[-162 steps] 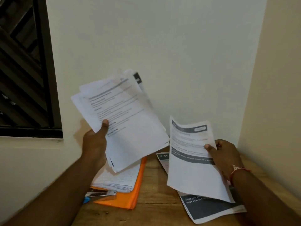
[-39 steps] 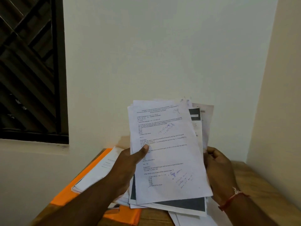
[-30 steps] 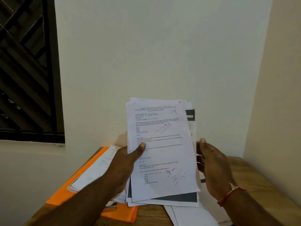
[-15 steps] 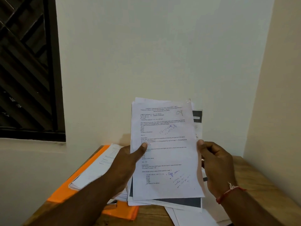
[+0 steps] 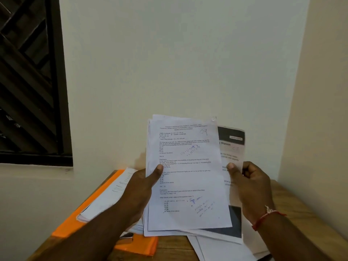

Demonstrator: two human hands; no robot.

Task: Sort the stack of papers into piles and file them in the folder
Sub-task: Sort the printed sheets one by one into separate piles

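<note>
My left hand [image 5: 140,187] grips a stack of papers [image 5: 186,176] upright above the table, thumb across the front sheet, which carries printed questions and blue pen marks. My right hand [image 5: 248,183] pinches a sheet with a dark header band [image 5: 232,146] and holds it out to the right from behind the stack. An orange folder [image 5: 75,221] lies open on the table at the left with a pile of white papers [image 5: 111,196] on it. More sheets [image 5: 222,249] lie on the table below my right hand.
The wooden table [image 5: 301,213] stands in a corner between two pale walls. A dark window with a lattice grille [image 5: 28,81] fills the upper left. A metal clip [image 5: 127,235] shows on the folder under the held stack.
My right hand has drawn the dark-header sheet out to the right from behind the stack. Earlier it had set a single sheet down on the right pile. The left hand keeps its hold.
</note>
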